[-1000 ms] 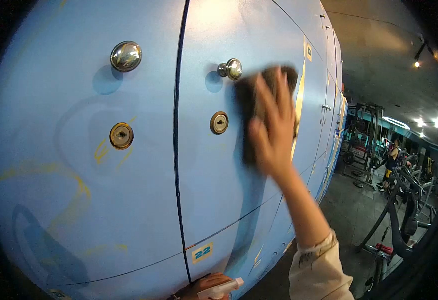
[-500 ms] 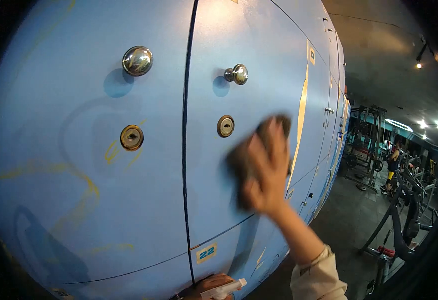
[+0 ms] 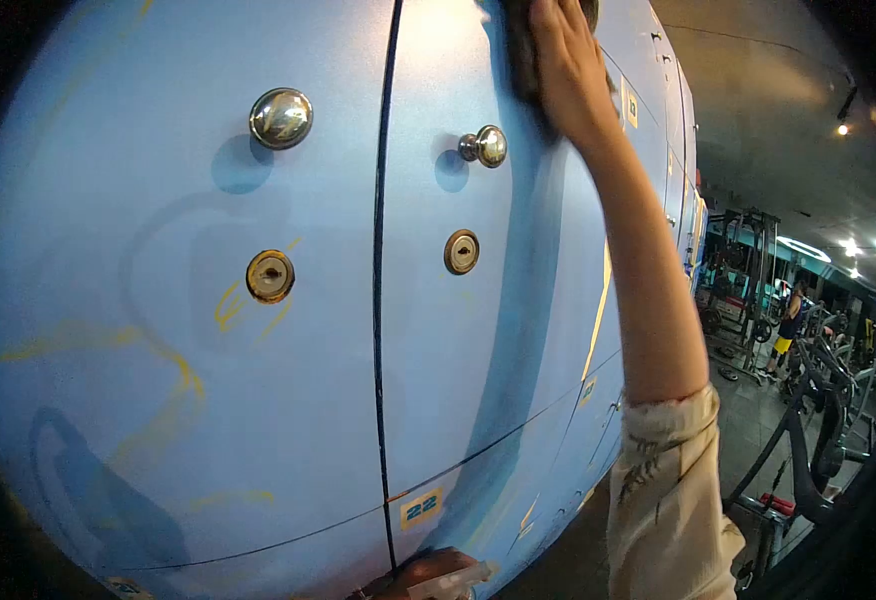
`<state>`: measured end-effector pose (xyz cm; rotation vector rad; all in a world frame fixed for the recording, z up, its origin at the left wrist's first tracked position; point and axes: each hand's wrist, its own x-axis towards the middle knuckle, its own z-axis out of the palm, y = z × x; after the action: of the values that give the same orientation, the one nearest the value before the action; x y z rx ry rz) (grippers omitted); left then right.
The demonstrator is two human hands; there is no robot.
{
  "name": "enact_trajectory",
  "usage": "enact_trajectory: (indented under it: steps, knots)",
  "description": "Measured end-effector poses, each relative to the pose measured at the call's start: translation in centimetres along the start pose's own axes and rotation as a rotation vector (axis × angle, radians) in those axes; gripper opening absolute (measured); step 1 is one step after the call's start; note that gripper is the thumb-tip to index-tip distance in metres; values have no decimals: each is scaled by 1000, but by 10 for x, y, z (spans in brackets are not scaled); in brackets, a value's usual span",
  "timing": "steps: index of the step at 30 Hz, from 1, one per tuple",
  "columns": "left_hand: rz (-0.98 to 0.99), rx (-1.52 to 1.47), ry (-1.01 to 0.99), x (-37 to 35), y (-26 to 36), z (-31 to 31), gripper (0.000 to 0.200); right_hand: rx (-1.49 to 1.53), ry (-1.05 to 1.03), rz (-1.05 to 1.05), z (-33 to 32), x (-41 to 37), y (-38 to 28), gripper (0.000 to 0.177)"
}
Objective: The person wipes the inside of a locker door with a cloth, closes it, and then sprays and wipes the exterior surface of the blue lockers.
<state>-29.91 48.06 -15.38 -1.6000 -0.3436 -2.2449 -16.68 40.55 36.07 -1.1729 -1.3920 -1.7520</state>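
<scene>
My right hand (image 3: pixel 573 85) is high on a blue locker door (image 3: pixel 438 370), its fingers pressed over a dark cloth (image 3: pixel 526 50) that lies against the surface. The frame's top edge cuts off part of the cloth. Down at the bottom edge, my left hand (image 3: pixel 423 572) is wrapped round a spray bottle; only its whitish, translucent spray head (image 3: pixel 453 582) shows. Left of the cloth, the same door carries a shiny round knob (image 3: pixel 491 146) and a key lock (image 3: pixel 462 252).
The adjoining door has another knob (image 3: pixel 281 118), a rusty-edged lock (image 3: pixel 270 276) and yellow smears. A "22" label (image 3: pixel 421 510) sits below. Gym equipment (image 3: pixel 808 430) stands to the right, with a person (image 3: pixel 788 325) farther back.
My right hand has swept the cloth upward across the door, from beside the lock to the top edge. The left hand stays low with the spray bottle.
</scene>
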Motion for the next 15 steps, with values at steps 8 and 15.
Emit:
enact_trajectory:
  steps: [8,15]
  knots:
    - [-518,-1470,-1401,64,-28,-42,31,0,-168,194,-35,-188,-104,59]
    - [-230,-1506,-1225,34,-33,-35,37,101,-376,117,-54,-318,-190,48]
